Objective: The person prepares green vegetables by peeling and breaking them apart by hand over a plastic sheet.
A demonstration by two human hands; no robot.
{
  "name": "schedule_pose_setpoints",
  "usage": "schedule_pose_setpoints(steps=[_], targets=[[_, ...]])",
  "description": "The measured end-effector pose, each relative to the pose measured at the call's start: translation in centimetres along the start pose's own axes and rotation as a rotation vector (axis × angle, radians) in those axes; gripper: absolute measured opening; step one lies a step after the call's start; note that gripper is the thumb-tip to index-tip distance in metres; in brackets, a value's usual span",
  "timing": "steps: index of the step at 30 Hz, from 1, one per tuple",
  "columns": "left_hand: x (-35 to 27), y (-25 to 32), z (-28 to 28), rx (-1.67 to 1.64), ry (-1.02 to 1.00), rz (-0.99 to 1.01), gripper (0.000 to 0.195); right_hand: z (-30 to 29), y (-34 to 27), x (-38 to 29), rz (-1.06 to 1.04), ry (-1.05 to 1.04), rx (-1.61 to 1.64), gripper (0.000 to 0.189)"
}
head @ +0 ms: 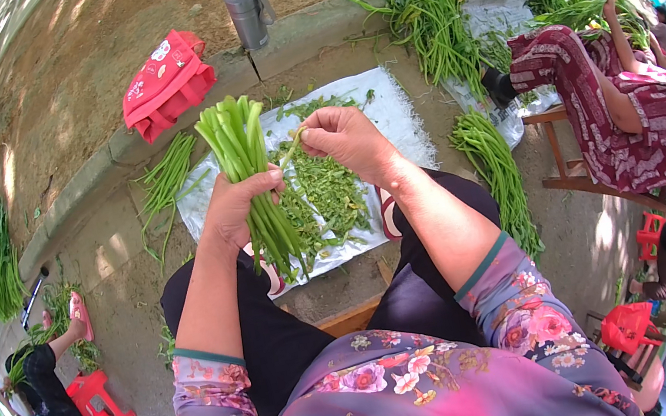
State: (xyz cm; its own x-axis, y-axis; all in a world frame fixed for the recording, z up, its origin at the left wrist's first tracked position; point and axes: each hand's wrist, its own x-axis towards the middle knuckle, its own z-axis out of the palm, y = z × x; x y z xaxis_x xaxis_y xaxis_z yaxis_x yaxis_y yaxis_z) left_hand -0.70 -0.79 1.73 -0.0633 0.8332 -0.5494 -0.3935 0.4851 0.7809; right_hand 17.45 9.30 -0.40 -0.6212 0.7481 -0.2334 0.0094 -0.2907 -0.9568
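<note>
A thick bunch of green leafy-vegetable stems (240, 157) stands nearly upright in my left hand (234, 208), its cut ends at the top. My right hand (348, 139) pinches a thin, yellowish stem (296, 145) between thumb and forefinger, just right of the bunch. The lower end of that stem runs toward my left thumb; whether it is joined to the bunch I cannot tell. Below both hands, a white woven plastic sheet (399, 111) lies on the ground, strewn with torn leaves and trimmings (330, 192).
A pink bag (167, 87) and a grey thermos flask (244, 8) stand by the concrete curb (316, 29). Stem bundles lie left (166, 176) and right (496, 174), with a leafy heap (422, 8) beyond. People sit at right (634, 111) and left (60, 412), near a red stool (98, 406).
</note>
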Motion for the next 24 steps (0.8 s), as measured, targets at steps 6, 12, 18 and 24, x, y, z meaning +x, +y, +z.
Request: schedule_pose_setpoints(steps=[6,12,18,24], targets=[[0.1,-0.5,0.0,0.08,0.055,0.001,0.021,0.9,-0.2,-0.7,-0.262,0.191,-0.538,0.008],[-0.2,-0.3,-0.3,0.037,0.052,-0.022,0.02,0.6,0.5,-0.3,-0.59,0.297,-0.823,0.004],[-0.4,-0.2,-2.0,-0.061,0.062,0.007,0.02,-1.7,-1.1,-0.4,-0.447,0.447,-0.676,0.009],[-0.5,0.2,-1.9,-0.096,0.038,0.037,0.022,-1.5,-1.9,-0.9,-0.245,0.346,-0.433,0.009]])
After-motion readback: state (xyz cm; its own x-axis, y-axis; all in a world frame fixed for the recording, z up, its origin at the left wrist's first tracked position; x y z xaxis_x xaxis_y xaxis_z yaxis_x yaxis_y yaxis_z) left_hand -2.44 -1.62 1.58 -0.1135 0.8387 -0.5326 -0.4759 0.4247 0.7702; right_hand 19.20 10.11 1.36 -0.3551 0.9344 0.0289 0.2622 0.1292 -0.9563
